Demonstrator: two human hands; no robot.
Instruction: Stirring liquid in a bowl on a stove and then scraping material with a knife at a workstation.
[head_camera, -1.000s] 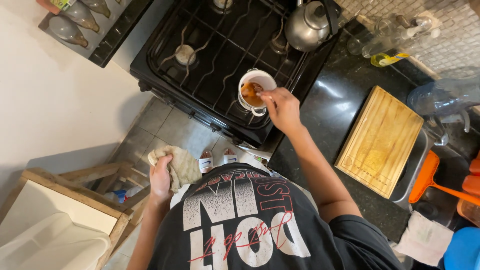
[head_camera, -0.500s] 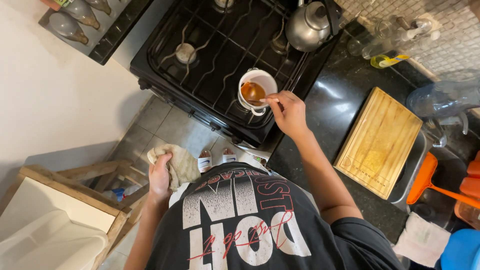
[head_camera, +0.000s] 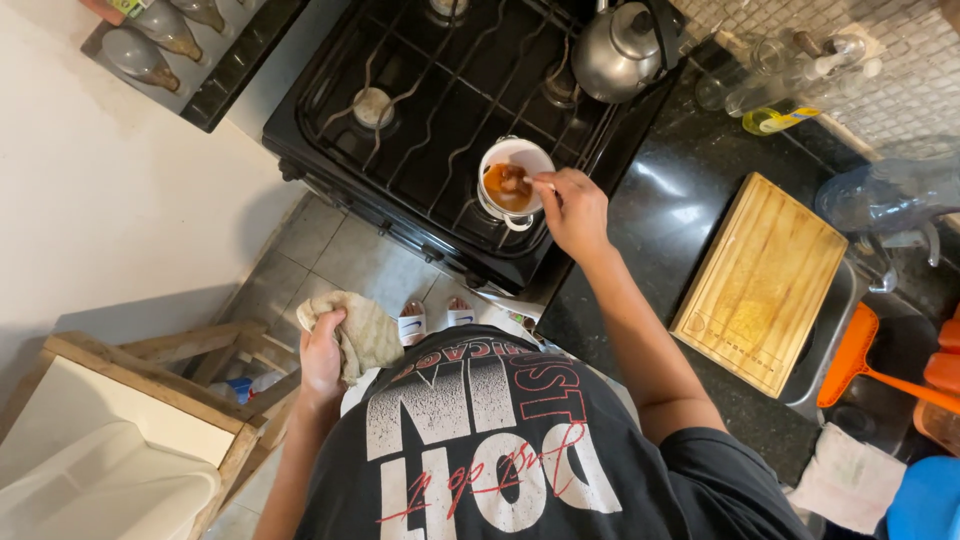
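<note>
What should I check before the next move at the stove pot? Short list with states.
1. Right hand has a grip on the utensil at the pot's rim: ok.
2. Small white pot sits level on the stove grate: ok.
3. Left hand holds the cloth down by the hip, away from the burners: ok.
4. Flame under the pot: cannot tell, hidden.
5. Kettle stands apart from the pot: ok.

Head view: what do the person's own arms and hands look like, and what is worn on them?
Both arms are bare from the short black sleeves down. The left hand and right hand wear no gloves; no rings, watch or bracelet can be made out.
</note>
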